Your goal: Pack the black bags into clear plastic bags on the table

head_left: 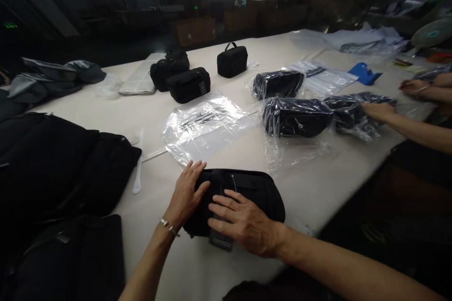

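A black fabric bag [261, 193] lies on the pale table [155, 225] right in front of me. My left hand [187, 193] rests at its left end, fingers stretched out and thumb apart over the fabric. Across the bag's front half lies my right hand [243, 221], its fingers spread flat. A dark tag [221, 241] sticks out from the bag's near edge, below my right fingers. A thin pale string [233, 182] shows on top of the bag. Beyond it are clear plastic bags [208, 127] with dark print.
Plastic-wrapped black bags [296, 116] stand to the right, where a co-worker's hand [379, 112] touches one. Unwrapped black bags [189, 85] stand at the back. Large black bags [63, 164] crowd the left side, beside a white plastic strip [137, 178]. A blue object [364, 74] lies far right.
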A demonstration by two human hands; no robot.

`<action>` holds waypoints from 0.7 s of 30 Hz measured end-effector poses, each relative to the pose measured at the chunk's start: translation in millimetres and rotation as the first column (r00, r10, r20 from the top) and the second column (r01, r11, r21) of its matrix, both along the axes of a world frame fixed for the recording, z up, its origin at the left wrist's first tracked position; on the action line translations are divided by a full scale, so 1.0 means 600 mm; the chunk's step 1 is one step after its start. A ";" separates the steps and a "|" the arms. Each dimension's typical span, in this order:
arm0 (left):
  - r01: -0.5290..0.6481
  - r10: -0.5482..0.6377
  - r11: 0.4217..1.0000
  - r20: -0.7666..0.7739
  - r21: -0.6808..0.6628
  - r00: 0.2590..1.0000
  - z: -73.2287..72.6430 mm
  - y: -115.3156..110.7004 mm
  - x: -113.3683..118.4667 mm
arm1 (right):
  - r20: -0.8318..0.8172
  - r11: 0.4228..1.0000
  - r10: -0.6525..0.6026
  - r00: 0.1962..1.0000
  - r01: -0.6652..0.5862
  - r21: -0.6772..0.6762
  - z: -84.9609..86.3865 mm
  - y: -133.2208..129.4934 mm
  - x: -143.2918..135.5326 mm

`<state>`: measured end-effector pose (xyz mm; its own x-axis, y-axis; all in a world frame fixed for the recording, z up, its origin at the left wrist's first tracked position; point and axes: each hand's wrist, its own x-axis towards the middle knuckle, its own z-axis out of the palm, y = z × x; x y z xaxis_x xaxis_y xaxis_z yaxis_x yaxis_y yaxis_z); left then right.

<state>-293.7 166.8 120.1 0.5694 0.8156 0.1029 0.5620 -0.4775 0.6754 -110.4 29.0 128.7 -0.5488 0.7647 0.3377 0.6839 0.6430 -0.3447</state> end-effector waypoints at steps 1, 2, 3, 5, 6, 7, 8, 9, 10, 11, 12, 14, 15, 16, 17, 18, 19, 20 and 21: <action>0.054 -0.055 0.997 -0.016 -0.057 0.998 -0.002 0.017 0.008 | -0.080 1.000 -0.013 0.997 0.013 0.000 0.000 -0.001 0.008; 0.098 -0.101 0.989 -0.027 -0.112 0.994 -0.002 0.029 0.012 | -0.188 0.998 -0.056 0.981 0.052 -0.027 0.005 -0.001 0.020; 0.136 -0.143 0.978 -0.035 -0.160 0.989 0.001 0.038 0.013 | -0.318 0.988 -0.149 0.936 0.127 -0.090 0.012 0.000 0.037; 0.184 -0.198 0.958 -0.044 -0.220 0.979 0.010 0.045 0.009 | -0.562 0.883 -0.466 0.684 0.314 -0.350 0.025 0.011 0.079; 0.198 -0.215 0.952 -0.051 -0.234 0.975 0.016 0.045 0.006 | -0.622 0.787 -0.617 0.483 0.358 -0.503 0.028 0.022 0.104; 0.204 -0.224 0.948 -0.058 -0.243 0.973 0.021 0.042 0.003 | -0.627 0.688 -0.725 0.286 0.349 -0.636 0.025 0.035 0.129; 0.204 -0.226 0.948 -0.066 -0.245 0.972 0.025 0.038 0.000 | -0.598 0.606 -0.791 0.132 0.307 -0.734 0.018 0.050 0.155; 0.199 -0.223 0.950 -0.076 -0.242 0.972 0.028 0.033 -0.001 | -0.557 0.547 -0.829 0.038 0.256 -0.797 0.005 0.066 0.179; 0.193 -0.219 0.952 -0.088 -0.238 0.972 0.030 0.027 -0.002 | -0.513 0.500 -0.858 -0.006 0.217 -0.839 -0.012 0.080 0.200; 0.191 -0.220 0.952 -0.102 -0.238 0.970 0.030 0.020 -0.003 | -0.469 0.457 -0.883 -0.021 0.195 -0.868 -0.032 0.092 0.217; 0.189 -0.221 0.952 -0.114 -0.242 0.969 0.029 0.012 -0.004 | -0.422 0.412 -0.907 -0.018 0.183 -0.893 -0.053 0.101 0.229; 0.183 -0.222 0.947 -0.127 -0.262 0.967 0.026 -0.005 -0.008 | -0.335 0.332 -0.942 0.014 0.176 -0.927 -0.096 0.108 0.241; 0.179 -0.220 0.944 -0.126 -0.277 0.967 0.023 -0.014 -0.012 | -0.295 0.298 -0.955 0.040 0.172 -0.939 -0.114 0.107 0.242; 0.176 -0.218 0.939 -0.116 -0.295 0.969 0.020 -0.021 -0.017 | -0.259 0.268 -0.963 0.072 0.172 -0.948 -0.129 0.104 0.240; 0.171 -0.211 0.934 -0.097 -0.315 0.973 0.015 -0.026 -0.024 | -0.228 0.245 -0.967 0.109 0.174 -0.954 -0.141 0.099 0.237; 0.160 -0.193 0.929 -0.069 -0.335 0.979 0.010 -0.030 -0.032 | -0.204 0.229 -0.968 0.149 0.178 -0.957 -0.149 0.095 0.233; 0.143 -0.165 0.923 -0.030 -0.358 0.986 0.002 -0.031 -0.041 | -0.188 0.223 -0.964 0.189 0.182 -0.958 -0.153 0.091 0.229; 0.122 -0.123 0.915 0.022 -0.386 0.992 -0.008 -0.030 -0.050 | -0.182 0.226 -0.956 0.229 0.184 -0.957 -0.154 0.088 0.227; 0.095 -0.068 0.901 0.080 -0.424 0.995 -0.019 -0.028 -0.060 | -0.183 0.235 -0.946 0.269 0.177 -0.956 -0.152 0.085 0.224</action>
